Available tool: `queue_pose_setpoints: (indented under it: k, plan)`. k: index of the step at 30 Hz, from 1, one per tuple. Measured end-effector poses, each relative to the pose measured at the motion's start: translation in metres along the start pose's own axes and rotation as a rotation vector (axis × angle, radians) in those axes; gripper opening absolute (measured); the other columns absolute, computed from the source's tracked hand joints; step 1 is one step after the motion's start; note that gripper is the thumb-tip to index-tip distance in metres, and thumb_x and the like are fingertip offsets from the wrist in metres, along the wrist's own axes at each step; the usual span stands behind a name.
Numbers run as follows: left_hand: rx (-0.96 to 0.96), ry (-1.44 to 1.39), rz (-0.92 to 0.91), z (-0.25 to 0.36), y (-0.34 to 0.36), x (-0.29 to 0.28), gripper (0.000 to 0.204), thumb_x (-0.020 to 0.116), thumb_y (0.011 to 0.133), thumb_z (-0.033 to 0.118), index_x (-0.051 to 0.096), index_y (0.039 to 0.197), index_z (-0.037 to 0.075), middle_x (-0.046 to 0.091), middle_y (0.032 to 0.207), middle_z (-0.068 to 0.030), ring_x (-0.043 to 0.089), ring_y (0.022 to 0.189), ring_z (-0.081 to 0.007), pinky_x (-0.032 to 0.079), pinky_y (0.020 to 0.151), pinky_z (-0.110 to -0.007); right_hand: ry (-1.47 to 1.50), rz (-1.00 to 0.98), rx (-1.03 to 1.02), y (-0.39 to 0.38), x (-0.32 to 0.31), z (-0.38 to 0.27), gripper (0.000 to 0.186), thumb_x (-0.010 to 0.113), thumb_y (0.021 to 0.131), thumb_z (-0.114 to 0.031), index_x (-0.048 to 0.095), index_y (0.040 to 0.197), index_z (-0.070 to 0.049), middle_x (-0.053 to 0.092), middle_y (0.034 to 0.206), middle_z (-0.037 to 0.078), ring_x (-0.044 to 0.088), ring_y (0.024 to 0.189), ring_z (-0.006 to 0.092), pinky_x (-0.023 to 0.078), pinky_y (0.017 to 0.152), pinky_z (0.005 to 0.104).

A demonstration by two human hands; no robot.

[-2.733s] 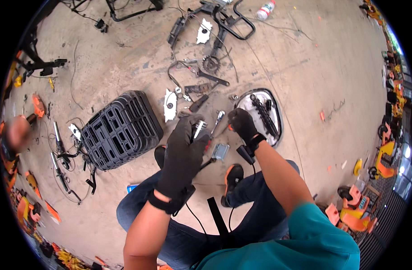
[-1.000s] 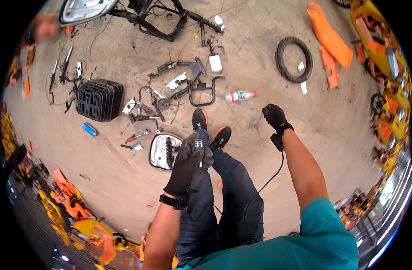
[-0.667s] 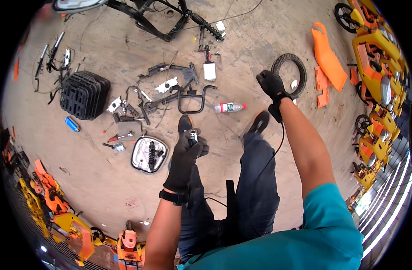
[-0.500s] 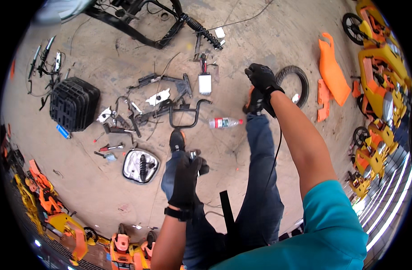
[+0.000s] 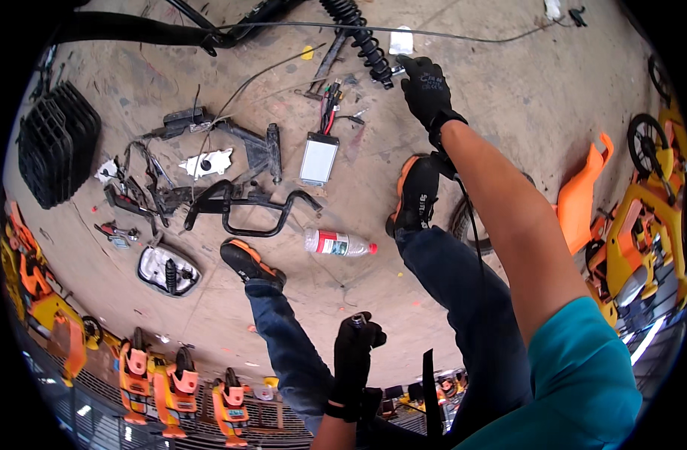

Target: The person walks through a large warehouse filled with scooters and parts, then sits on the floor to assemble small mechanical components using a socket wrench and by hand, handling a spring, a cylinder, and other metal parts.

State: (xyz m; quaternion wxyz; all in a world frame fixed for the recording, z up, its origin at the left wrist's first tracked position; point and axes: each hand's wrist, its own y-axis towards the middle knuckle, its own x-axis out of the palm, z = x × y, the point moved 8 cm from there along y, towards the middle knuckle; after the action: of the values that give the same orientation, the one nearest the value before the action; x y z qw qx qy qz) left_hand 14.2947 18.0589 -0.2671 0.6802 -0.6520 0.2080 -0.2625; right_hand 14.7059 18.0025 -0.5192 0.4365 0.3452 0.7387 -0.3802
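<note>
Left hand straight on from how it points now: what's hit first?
Likely the clear bottle, at its red-capped end, lying on the floor. The left hand looks higher, though, so it may pass over; depth is unclear.

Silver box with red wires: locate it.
In the head view, the silver box lies above and left of centre, between the black frame part and the right shoe, below and left of the right hand.

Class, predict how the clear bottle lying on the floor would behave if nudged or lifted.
The bottle would probably roll if nudged, since its rounded body lies on its side. It may be light for its size: no liquid shows through the clear plastic. That plastic looks thin, so it might dent under a squeeze.
</note>
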Motion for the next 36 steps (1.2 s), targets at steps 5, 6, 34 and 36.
queue_pose_setpoints:
  k: [5, 6, 34, 36]
  plan:
    - [0.045, 0.011, 0.001, 0.006, 0.014, 0.026, 0.032, 0.06, 0.096, 0.019, 0.05, 0.119, -0.001, 0.062, 0.088, -0.0066, 0.062, 0.08, -0.0163, 0.051, 0.076, -0.032, -0.127, -0.097, -0.093, 0.02, 0.015, 0.002, 0.025, 0.062, 0.083, -0.012, 0.059, 0.108, -0.013, 0.057, 0.108, 0.012, 0.057, 0.097, 0.0337, 0.051, 0.079, 0.0452]
    - [0.054, 0.027, 0.002, 0.008, 0.015, 0.027, 0.032, 0.06, 0.096, 0.019, 0.05, 0.119, -0.001, 0.061, 0.088, -0.0066, 0.062, 0.08, -0.0163, 0.052, 0.076, -0.032, -0.127, -0.113, -0.145, 0.019, 0.018, 0.001, 0.023, 0.062, 0.083, -0.014, 0.059, 0.106, -0.013, 0.057, 0.107, 0.012, 0.057, 0.096, 0.0336, 0.051, 0.078, 0.0451]
    - [0.578, 0.091, -0.098, 0.201, -0.088, -0.048, 0.041, 0.063, 0.087, 0.001, 0.053, 0.128, 0.001, 0.06, 0.085, 0.0013, 0.048, 0.064, -0.0025, 0.041, 0.056, -0.019, 1.618, -0.687, 0.249, -0.231, -0.143, -0.32, 0.029, 0.059, 0.093, -0.003, 0.057, 0.122, -0.003, 0.058, 0.118, 0.01, 0.061, 0.106, 0.0204, 0.054, 0.088, 0.0337]
    - [0.604, 0.099, -0.131, 0.204, -0.102, -0.081, 0.04, 0.064, 0.087, 0.0, 0.055, 0.125, 0.001, 0.061, 0.085, 0.0011, 0.049, 0.064, -0.0024, 0.041, 0.056, -0.018, 1.4, -0.609, -0.006, -0.246, -0.151, -0.359, 0.036, 0.059, 0.091, 0.001, 0.054, 0.127, -0.002, 0.056, 0.122, 0.013, 0.061, 0.107, 0.0219, 0.055, 0.088, 0.0339]
